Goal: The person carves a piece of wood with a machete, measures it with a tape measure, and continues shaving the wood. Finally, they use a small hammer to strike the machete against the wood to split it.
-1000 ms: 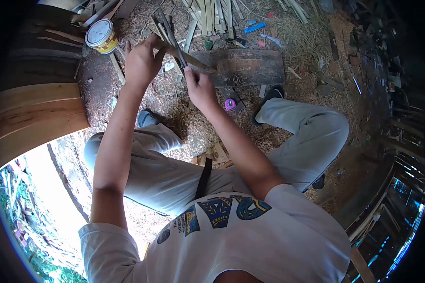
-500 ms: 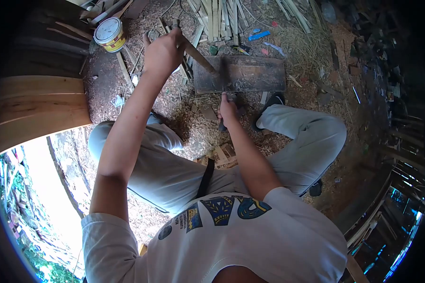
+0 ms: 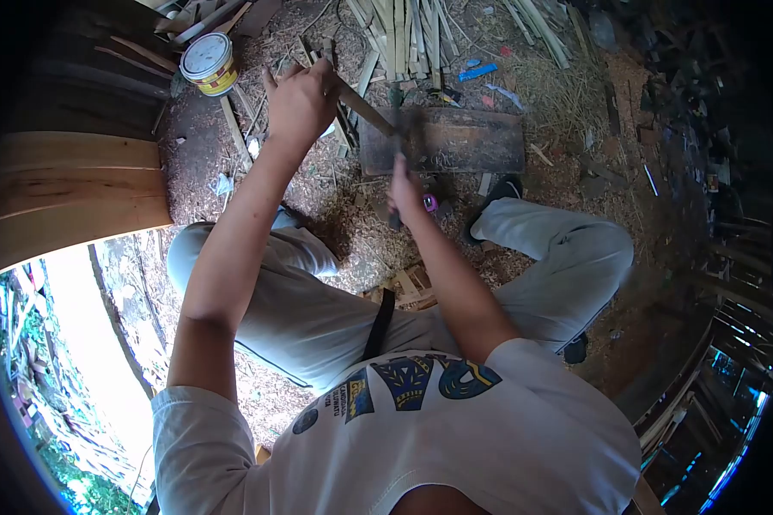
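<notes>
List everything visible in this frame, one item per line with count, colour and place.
Wooden block: one, dark brown, on the ground ahead.
Wooden strip: one, brown, in the left hand, its end over the block.
Tin can: one, yellow with white lid, upper left.
Split strips: a pile, pale, top centre.
Planks: several, light brown, left.
Blue scrap: one, above the block.
Left hand: grips the strip.
Right hand: grips a dark tool, blurred.

The left hand (image 3: 301, 99) grips a long brown wooden strip (image 3: 365, 109) slanting onto a dark rectangular wooden block (image 3: 459, 142); the right hand (image 3: 405, 190) holds a dark-handled blade (image 3: 401, 137) just above its fingers.
</notes>
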Demonstrator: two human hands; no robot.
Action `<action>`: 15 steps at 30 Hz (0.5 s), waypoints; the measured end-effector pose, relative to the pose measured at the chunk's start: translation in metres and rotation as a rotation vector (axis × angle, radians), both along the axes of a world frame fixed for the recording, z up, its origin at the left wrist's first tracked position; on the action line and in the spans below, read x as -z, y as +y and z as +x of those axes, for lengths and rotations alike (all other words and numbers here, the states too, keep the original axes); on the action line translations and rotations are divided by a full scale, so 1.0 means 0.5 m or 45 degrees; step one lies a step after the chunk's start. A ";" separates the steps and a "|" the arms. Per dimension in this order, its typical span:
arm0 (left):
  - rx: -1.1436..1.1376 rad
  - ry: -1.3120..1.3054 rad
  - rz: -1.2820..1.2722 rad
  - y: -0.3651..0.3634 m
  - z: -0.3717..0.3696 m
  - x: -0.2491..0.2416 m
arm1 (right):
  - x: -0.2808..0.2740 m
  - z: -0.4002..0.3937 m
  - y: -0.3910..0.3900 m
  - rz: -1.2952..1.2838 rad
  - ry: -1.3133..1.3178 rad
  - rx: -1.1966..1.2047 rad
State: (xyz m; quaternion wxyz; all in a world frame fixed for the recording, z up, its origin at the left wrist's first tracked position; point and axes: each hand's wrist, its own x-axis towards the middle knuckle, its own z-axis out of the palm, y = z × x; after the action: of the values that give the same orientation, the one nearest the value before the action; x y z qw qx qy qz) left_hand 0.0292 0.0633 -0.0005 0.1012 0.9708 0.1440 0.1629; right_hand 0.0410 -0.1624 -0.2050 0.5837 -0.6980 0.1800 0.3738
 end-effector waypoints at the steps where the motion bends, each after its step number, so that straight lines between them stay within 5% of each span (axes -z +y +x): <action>1: 0.012 -0.002 -0.020 0.000 0.000 0.000 | 0.072 -0.009 -0.065 -0.076 0.096 -0.010; 2: 0.014 -0.005 -0.001 -0.004 0.002 0.002 | 0.155 -0.015 -0.144 -0.224 -0.021 -0.088; 4: 0.009 0.017 0.027 -0.019 0.003 -0.005 | 0.338 -0.016 -0.245 -0.682 -0.801 -0.270; 5: 0.008 0.020 0.034 -0.019 0.005 -0.007 | 0.288 -0.017 -0.224 -0.674 -0.800 -0.269; 7: -0.009 -0.016 0.005 -0.019 0.003 -0.003 | 0.177 -0.019 -0.199 -0.169 -0.025 -0.171; 12: -0.063 0.034 -0.001 -0.003 0.016 0.010 | 0.002 -0.004 -0.030 0.005 0.054 0.077; 15: -0.080 -0.045 -0.029 0.001 0.012 0.011 | -0.077 0.013 0.045 0.047 -0.335 -0.159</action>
State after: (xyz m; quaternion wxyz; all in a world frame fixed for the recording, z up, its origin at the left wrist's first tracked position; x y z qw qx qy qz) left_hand 0.0351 0.0637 -0.0059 0.1098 0.9616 0.1743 0.1816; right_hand 0.0475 -0.1398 -0.1662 0.5906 -0.7399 0.0512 0.3178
